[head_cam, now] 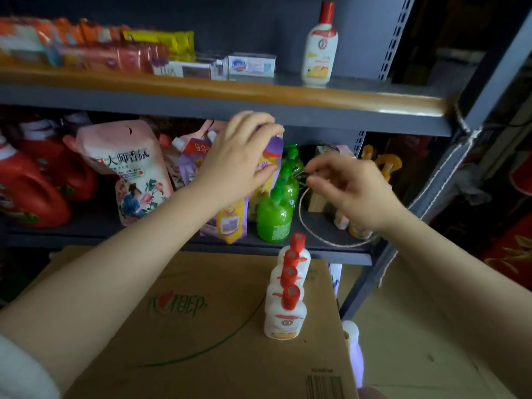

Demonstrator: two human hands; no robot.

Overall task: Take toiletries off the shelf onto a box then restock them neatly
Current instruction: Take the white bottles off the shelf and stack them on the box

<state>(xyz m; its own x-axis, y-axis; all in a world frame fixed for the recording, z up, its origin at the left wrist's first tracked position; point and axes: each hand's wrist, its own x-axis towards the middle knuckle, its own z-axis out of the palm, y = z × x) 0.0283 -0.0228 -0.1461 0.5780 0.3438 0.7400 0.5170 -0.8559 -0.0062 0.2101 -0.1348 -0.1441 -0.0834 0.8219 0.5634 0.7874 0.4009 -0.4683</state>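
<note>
While left hand [239, 156] grips purple pouch [270, 168] under shelf edge [230, 110], right hand [348, 191] hovers loosely curled

My left hand [241, 156] covers much of the purple pouch [273, 156] at twelve o'clock, so its label is unreadable. My right hand [348, 191] hides the small bottles [357, 230] at two o'clock. The orange packets [86, 44] at ten o'clock are blurred. At five o'clock, the box [201, 326] hides most of a lilac bottle [355, 352].
</note>
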